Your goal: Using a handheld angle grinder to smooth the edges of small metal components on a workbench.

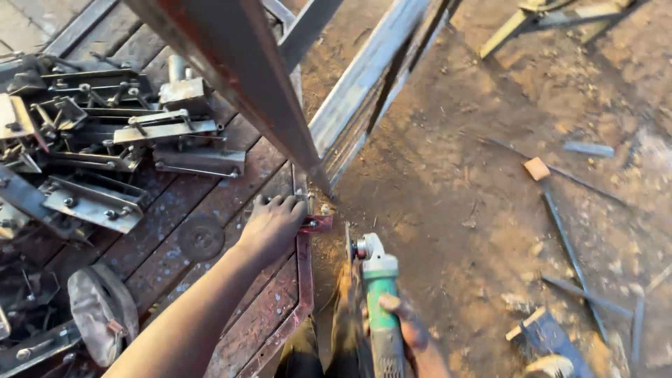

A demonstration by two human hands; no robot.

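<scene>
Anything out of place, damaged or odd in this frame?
Metal offcuts lie scattered over the dirt floor, and brackets sit in a jumbled heap. The left hand rests bare, close to the grinder disc.

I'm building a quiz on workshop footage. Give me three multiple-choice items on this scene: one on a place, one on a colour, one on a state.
1. Where does the left hand rest?
A. on the metal frame
B. on the dirt ground
C. on the grinder

2. What colour is the angle grinder body?
A. blue
B. green
C. yellow

3. How is the grinder held?
A. lying on the ground
B. hanging from a hook
C. gripped in the right hand

Answers: 1 A, palm down on the frame's corner; 2 B, green housing; 3 C, fingers wrap its body.
</scene>
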